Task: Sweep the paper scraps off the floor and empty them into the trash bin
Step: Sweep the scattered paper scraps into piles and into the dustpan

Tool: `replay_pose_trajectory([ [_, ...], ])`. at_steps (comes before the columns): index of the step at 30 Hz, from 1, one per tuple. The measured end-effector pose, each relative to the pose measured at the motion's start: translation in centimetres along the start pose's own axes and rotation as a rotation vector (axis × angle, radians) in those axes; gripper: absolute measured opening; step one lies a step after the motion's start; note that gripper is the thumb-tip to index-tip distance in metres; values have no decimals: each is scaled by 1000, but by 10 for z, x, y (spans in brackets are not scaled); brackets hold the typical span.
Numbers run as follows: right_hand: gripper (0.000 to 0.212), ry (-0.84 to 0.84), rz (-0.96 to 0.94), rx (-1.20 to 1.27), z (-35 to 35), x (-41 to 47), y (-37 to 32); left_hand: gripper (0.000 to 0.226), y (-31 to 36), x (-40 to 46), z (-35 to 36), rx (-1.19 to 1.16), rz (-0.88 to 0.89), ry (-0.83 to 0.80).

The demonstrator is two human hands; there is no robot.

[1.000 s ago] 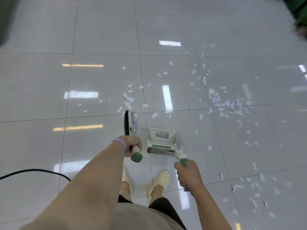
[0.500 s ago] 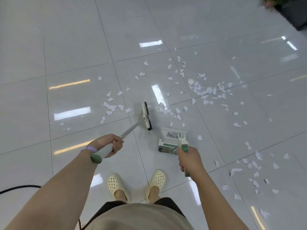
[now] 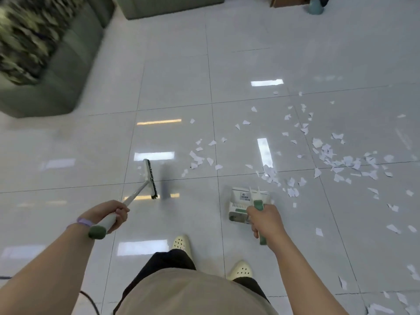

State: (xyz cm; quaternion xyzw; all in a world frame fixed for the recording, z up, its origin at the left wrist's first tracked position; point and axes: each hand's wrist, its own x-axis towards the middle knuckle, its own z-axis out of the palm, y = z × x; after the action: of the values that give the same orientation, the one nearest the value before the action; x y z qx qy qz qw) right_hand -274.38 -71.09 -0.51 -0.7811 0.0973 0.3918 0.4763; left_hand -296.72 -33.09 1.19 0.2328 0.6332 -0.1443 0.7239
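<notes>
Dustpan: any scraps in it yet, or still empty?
Cannot tell. The dustpan, held by the right hand, shows only its labelled outer shell; its inside is hidden. Paper scraps lie scattered on the floor beyond it.

floor tiles (image 3: 177, 87): glossy, smooth | scraps (image 3: 327, 155): paper | dustpan (image 3: 241, 201): plastic | shoes (image 3: 181, 244): matt, perforated

A grey-green sofa (image 3: 68, 62) is sitting at the far left, with a blurred patterned cushion (image 3: 25, 35) lying on it. A second sofa section (image 3: 168, 5) is standing at the far edge. A black cable (image 3: 91, 298) is trailing at the near left. A blue-green object (image 3: 314, 6) is standing at the far right, beside something brown (image 3: 286, 1).
</notes>
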Motion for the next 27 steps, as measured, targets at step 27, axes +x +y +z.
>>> replay_pose_trajectory([
  [27, 23, 144, 142, -191, 177, 82, -170, 16, 259, 149, 70, 650, -149, 138],
])
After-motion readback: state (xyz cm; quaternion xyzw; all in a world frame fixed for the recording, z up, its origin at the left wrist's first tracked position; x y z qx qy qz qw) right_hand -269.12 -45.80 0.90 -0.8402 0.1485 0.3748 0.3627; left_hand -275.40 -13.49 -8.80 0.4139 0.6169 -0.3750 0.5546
